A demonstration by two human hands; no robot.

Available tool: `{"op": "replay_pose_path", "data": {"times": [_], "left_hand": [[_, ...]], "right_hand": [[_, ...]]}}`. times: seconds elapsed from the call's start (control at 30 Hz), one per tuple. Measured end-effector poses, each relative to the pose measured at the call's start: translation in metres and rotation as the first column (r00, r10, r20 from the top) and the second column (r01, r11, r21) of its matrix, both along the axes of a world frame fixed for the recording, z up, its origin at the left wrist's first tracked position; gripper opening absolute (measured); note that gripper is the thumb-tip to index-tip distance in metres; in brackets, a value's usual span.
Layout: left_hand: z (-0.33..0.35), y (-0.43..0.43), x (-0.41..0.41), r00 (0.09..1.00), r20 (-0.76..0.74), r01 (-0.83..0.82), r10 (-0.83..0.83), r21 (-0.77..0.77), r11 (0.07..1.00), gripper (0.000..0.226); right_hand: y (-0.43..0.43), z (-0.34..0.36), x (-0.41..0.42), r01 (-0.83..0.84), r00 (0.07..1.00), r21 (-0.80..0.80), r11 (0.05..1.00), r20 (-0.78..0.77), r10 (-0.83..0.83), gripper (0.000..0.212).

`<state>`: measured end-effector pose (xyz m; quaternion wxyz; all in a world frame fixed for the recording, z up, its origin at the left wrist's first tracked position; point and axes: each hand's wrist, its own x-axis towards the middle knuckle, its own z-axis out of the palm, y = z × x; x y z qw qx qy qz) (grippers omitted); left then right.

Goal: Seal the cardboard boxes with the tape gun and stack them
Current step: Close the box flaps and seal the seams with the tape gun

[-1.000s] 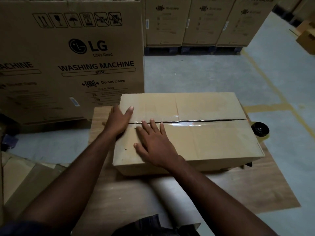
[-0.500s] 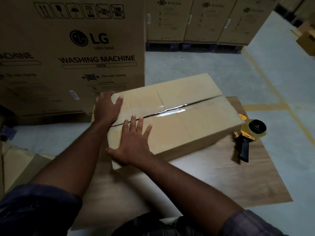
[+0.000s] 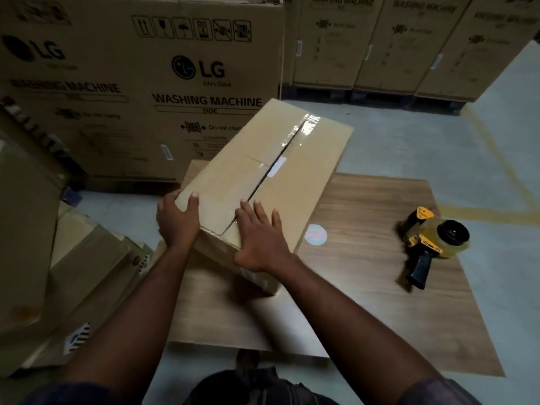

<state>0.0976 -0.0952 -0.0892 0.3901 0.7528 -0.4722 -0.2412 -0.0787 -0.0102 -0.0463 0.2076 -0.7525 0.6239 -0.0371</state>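
A brown cardboard box [image 3: 306, 168] lies on a wooden board [image 3: 374, 287] on the floor, turned so its long axis runs away from me to the upper right. Clear tape shines along its top seam. My left hand [image 3: 176, 220] grips the box's near left corner, thumb on top. My right hand [image 3: 260, 238] presses flat on the near end of the lid with fingers spread over the seam. A yellow and black tape gun [image 3: 432, 244] lies on the board to the right, apart from both hands.
A big LG washing machine carton [image 3: 140, 83] stands close behind the box. More tall cartons [image 3: 388, 42] line the back. Flattened cardboard boxes [image 3: 81, 273] lie at my left. A round pale sticker [image 3: 315, 235] sits on the board. Grey floor with yellow lines spreads right.
The box has been rotated anticlockwise, from lying crosswise to pointing away toward the upper right. Both hands stayed on its near end. The tape gun came fully into view.
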Motion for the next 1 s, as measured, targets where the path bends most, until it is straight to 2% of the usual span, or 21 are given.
{"op": "replay_pose_path", "data": {"times": [0.1,0.33,0.6,0.8,1.0], "left_hand": [[0.001,0.048,-0.033,0.995,-0.096,-0.037,0.030,-0.065,0.997,0.048],[0.013,0.148,-0.099,0.987,-0.160,-0.001,-0.003,-0.023,1.000,0.048],[0.020,0.225,-0.174,0.980,-0.117,0.167,-0.162,0.037,0.985,0.057],[0.018,0.245,-0.193,0.953,-0.063,0.300,-0.298,0.031,0.953,0.063],[0.019,0.235,-0.184,0.928,-0.022,0.372,-0.372,-0.002,0.928,0.062]], "right_hand": [[0.026,-0.002,-0.047,-0.054,0.998,-0.041,0.998,-0.042,0.053,0.103],[0.079,0.000,-0.132,-0.118,0.991,-0.058,0.991,-0.069,0.114,0.098],[0.133,0.000,-0.220,-0.102,0.987,-0.100,0.990,-0.137,0.088,0.105],[0.159,-0.013,-0.249,-0.070,0.972,-0.188,0.980,-0.233,0.025,0.113],[0.167,-0.026,-0.237,0.044,0.983,-0.288,0.957,-0.156,-0.093,0.098]]}}
